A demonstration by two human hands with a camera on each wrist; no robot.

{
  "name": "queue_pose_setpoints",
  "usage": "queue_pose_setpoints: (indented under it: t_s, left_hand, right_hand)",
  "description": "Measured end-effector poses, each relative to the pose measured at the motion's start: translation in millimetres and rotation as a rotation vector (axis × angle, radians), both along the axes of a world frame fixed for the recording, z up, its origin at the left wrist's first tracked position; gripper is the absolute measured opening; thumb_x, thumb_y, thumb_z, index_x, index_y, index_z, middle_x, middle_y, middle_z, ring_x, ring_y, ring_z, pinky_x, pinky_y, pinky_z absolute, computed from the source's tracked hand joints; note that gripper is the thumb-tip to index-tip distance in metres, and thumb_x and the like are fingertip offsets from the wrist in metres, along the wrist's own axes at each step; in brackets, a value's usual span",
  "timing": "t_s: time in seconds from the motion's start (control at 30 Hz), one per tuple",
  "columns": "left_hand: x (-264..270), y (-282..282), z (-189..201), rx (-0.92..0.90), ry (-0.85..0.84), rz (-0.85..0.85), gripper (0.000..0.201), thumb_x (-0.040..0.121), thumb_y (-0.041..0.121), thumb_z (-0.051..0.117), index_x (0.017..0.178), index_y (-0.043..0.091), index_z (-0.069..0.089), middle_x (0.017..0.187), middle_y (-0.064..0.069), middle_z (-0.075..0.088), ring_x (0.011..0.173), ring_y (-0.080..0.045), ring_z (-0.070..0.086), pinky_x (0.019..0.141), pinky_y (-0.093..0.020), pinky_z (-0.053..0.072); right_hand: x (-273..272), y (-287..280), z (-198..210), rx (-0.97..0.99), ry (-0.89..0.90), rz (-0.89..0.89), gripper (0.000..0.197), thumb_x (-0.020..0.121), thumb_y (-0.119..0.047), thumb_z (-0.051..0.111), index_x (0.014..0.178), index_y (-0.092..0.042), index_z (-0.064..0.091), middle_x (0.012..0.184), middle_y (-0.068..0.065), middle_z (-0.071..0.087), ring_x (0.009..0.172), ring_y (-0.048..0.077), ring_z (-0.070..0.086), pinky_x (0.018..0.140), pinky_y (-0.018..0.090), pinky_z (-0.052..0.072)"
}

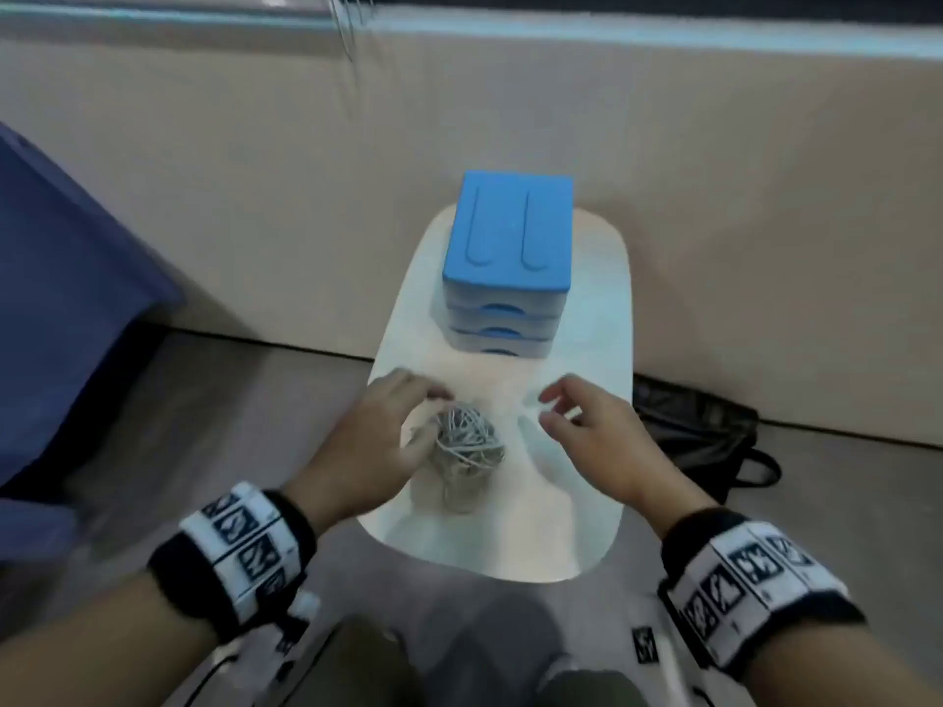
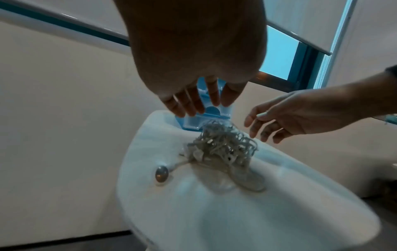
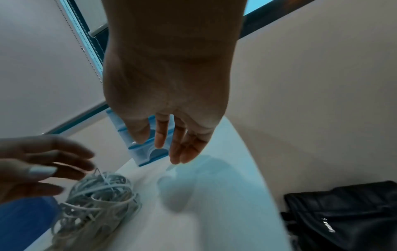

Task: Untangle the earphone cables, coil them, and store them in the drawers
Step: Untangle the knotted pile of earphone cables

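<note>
Black bag (image 1: 699,431) on floor beside white table (image 1: 587,451), blue bin (image 1: 66,298)

tangled cables near, drawers far

the earphone cables (image 1: 467,441) are pale grey-white, bunched into one rounded, knotted clump of loops with nothing coiled; a flatter loop trails out from the clump toward the near edge (clearest in the left wrist view (image 2: 223,149)). the clump lies on the near half, slightly left of centre. the drawers (image 1: 505,262) form a small upright unit with a blue ribbed top and three stacked translucent drawers, each with a blue curved handle, all pushed in. it stands at the far end, fronts facing the clump, well apart from it.
</note>
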State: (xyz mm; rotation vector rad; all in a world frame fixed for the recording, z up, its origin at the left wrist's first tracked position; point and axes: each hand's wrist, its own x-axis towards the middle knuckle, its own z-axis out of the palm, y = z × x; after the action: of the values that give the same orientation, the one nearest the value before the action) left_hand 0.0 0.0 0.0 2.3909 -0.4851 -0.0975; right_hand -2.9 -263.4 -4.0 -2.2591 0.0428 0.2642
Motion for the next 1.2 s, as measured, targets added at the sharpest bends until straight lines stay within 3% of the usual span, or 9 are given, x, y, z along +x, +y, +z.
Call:
queue_pose_setpoints:
  t_s: [0.13, 0.3, 0.5, 0.63, 0.77, 0.87, 0.97, 1.1, 1.2]
  left_hand:
    - [23.7, -18.7, -29.8, 0.049, 0.193, -0.017, 0.056, 0.086, 0.06, 0.047, 0.133, 0.032, 0.058, 0.133, 0.01, 0.05, 0.123, -0.005, 0.053, 0.108, -0.028, 0.041]
    - [28.8, -32.9, -46.4, 0.214, 0.188, -0.107, 0.055, 0.088, 0.068, 0.03, 0.122, 0.035, 0.058, 0.138, 0.005, 0.047, 0.13, -0.016, 0.047, 0.113, -0.039, 0.037]
    - [31.5, -33.9, -35.7, 0.351, 0.151, -0.167, 0.06, 0.091, 0.072, 0.028, 0.12, 0.029, 0.057, 0.127, 0.0, 0.054, 0.124, -0.022, 0.05, 0.109, -0.045, 0.039]
    - [26.7, -31.9, -19.3, 0.303, 0.24, -0.21, 0.054, 0.093, 0.062, 0.043, 0.131, 0.025, 0.055, 0.13, -0.003, 0.059, 0.12, -0.022, 0.054, 0.108, -0.044, 0.041]
    - [23.7, -26.5, -7.1, 0.258, 0.309, -0.191, 0.039, 0.094, 0.038, 0.06, 0.132, 0.029, 0.055, 0.125, -0.002, 0.064, 0.112, -0.022, 0.06, 0.101, -0.04, 0.048]
    - [24.8, -25.1, -9.2, 0.183, 0.34, -0.167, 0.031, 0.095, 0.03, 0.065, 0.125, 0.024, 0.06, 0.118, -0.002, 0.067, 0.107, -0.021, 0.064, 0.091, -0.037, 0.052]
    - [24.9, -26.9, -12.9, 0.166, 0.325, -0.149, 0.036, 0.094, 0.045, 0.068, 0.122, 0.023, 0.061, 0.114, 0.0, 0.068, 0.105, -0.019, 0.065, 0.093, -0.038, 0.052]
    - [26.2, -30.6, -16.5, 0.197, 0.27, -0.127, 0.029, 0.101, 0.041, 0.056, 0.12, 0.02, 0.061, 0.113, -0.006, 0.07, 0.103, -0.024, 0.067, 0.097, -0.043, 0.053]
    - [29.0, -33.4, -13.9, 0.167, 0.308, -0.135, 0.03, 0.103, 0.035, 0.052, 0.119, 0.012, 0.062, 0.112, -0.015, 0.07, 0.089, -0.026, 0.065, 0.081, -0.037, 0.054]
  right_hand:
    - [30.5, 25.3, -27.0, -0.053, 0.039, 0.073, 0.014, 0.093, -0.033, 0.068, 0.1, -0.021, 0.067, 0.087, -0.001, 0.063, 0.081, 0.019, 0.058, 0.074, 0.031, 0.044]
    - [41.5, 31.0, -40.3, -0.083, 0.019, 0.14, 0.015, 0.092, -0.027, 0.065, 0.093, -0.013, 0.069, 0.081, -0.006, 0.063, 0.076, 0.012, 0.055, 0.066, 0.026, 0.042]
    - [34.4, 32.4, -43.8, 0.075, 0.057, 0.116, 0.018, 0.094, -0.025, 0.063, 0.087, -0.01, 0.071, 0.078, -0.001, 0.061, 0.075, 0.017, 0.051, 0.075, 0.033, 0.041]
    - [18.8, 34.6, -42.5, 0.21, 0.067, 0.054, 0.024, 0.097, -0.032, 0.065, 0.078, -0.018, 0.069, 0.065, -0.009, 0.057, 0.067, 0.012, 0.048, 0.073, 0.03, 0.039]
    - [-2.8, 35.0, -35.2, 0.276, 0.09, 0.087, 0.026, 0.096, -0.039, 0.069, 0.088, -0.014, 0.068, 0.077, 0.002, 0.056, 0.07, 0.011, 0.047, 0.067, 0.022, 0.037]
    - [-13.2, 33.1, -35.4, 0.25, 0.103, 0.101, 0.047, 0.082, -0.053, 0.077, 0.104, -0.012, 0.072, 0.101, 0.015, 0.072, 0.087, 0.015, 0.058, 0.084, 0.031, 0.045]
    - [-16.5, 35.8, -34.2, 0.22, 0.107, 0.093, 0.055, 0.075, -0.055, 0.08, 0.111, -0.014, 0.072, 0.117, 0.013, 0.071, 0.097, 0.017, 0.061, 0.098, 0.038, 0.049]
    - [-8.7, 39.0, -38.5, 0.187, 0.115, 0.059, 0.039, 0.081, -0.044, 0.084, 0.101, -0.013, 0.072, 0.092, 0.002, 0.071, 0.088, 0.014, 0.062, 0.086, 0.031, 0.048]
    - [-0.7, 41.2, -37.3, 0.173, 0.151, 0.04, 0.026, 0.081, -0.038, 0.086, 0.087, -0.018, 0.069, 0.083, 0.0, 0.067, 0.081, 0.016, 0.059, 0.081, 0.032, 0.048]
